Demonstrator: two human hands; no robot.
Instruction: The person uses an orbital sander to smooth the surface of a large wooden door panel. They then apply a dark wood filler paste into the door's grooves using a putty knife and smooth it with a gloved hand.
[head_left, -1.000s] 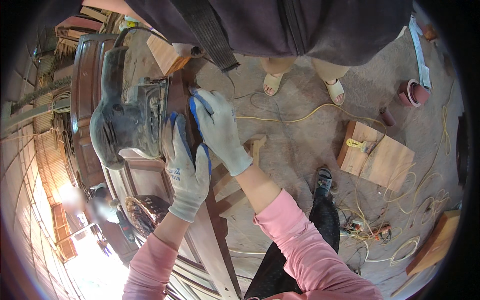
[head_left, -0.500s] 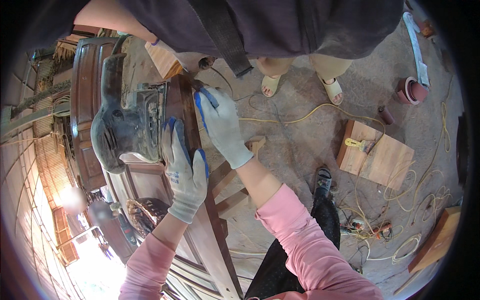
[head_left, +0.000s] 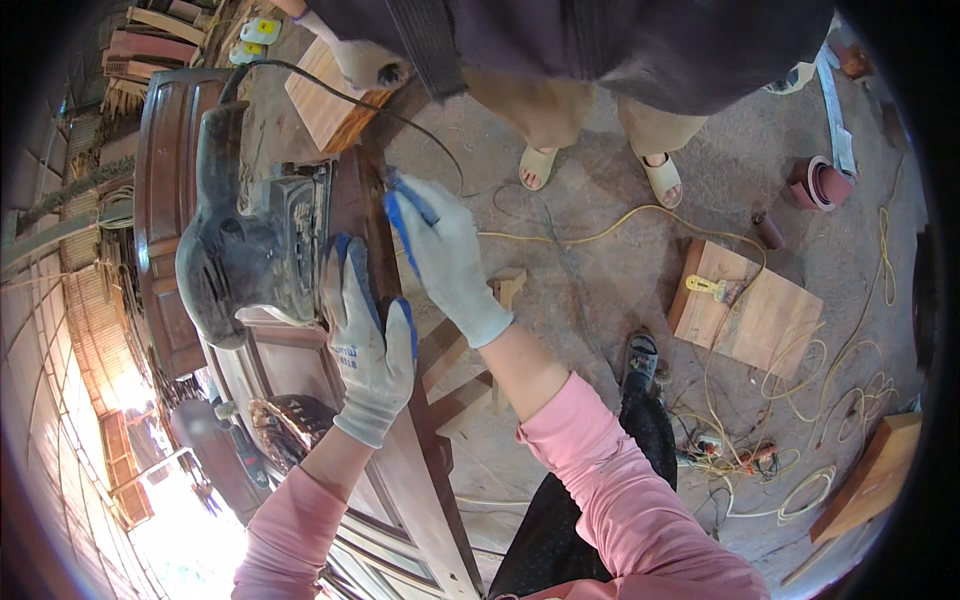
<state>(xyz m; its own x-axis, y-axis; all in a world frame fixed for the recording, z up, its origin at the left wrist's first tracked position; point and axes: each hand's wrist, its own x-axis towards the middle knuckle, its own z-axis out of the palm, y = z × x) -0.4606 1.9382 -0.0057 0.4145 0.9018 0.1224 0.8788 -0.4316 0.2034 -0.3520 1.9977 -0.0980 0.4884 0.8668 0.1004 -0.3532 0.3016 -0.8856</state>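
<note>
A dark, dusty belt sander point(head_left: 225, 245) rests on its side on a brown wooden door point(head_left: 370, 450). My left hand point(head_left: 368, 345), in a white glove with blue palm coating, lies along the door's edge beside the sander, its fingers extended and thumb apart. Over the far end of that edge is my right hand point(head_left: 445, 255), gloved alike. Its fingers are bent together, and whatever is between them is hidden. The sander's black cable point(head_left: 400, 118) arcs past beyond my right hand.
A co-worker in dark clothing stands opposite, with a gloved hand point(head_left: 368, 62) by a wooden block point(head_left: 325, 100). On the floor lie a wooden board point(head_left: 755, 310), yellow cords point(head_left: 600, 238), tangled wires and a sanding-belt roll point(head_left: 822, 183). A wooden support point(head_left: 455, 350) stands under the door.
The co-worker's gloved hand has drawn back from the door's end, away from my right hand, showing more of the block and cable. My hands stay nearly in place.
</note>
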